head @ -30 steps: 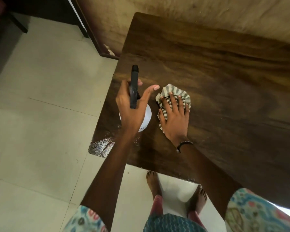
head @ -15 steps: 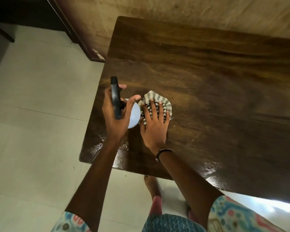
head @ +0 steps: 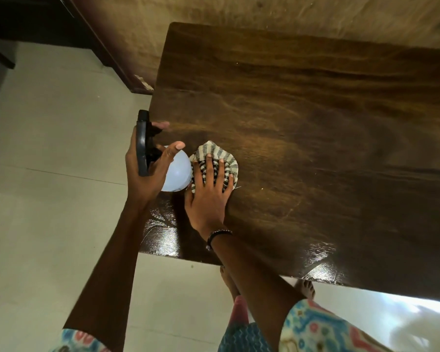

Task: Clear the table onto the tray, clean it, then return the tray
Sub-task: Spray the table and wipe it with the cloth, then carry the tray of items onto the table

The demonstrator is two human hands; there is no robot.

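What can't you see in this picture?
- The tray: nowhere in the head view.
- Spray bottle: the left hand hides its body; no label shows.
- Striped cloth: the right hand covers its middle.
- Table: its right end is cut off.

The right hand (head: 208, 196) slides the striped cloth (head: 215, 158) nearer the table's (head: 315, 123) left edge, against the spray bottle (head: 178, 174).

You have one view only, from a head-worn wide-angle camera. It looks steeply down and forward from above the near left corner of the table (head: 302, 138), close enough that both forearms fill the lower frame. The tiled floor (head: 48, 174) takes the left side, the wall (head: 264, 13) the top edge. Straight lines bow toward the margins.
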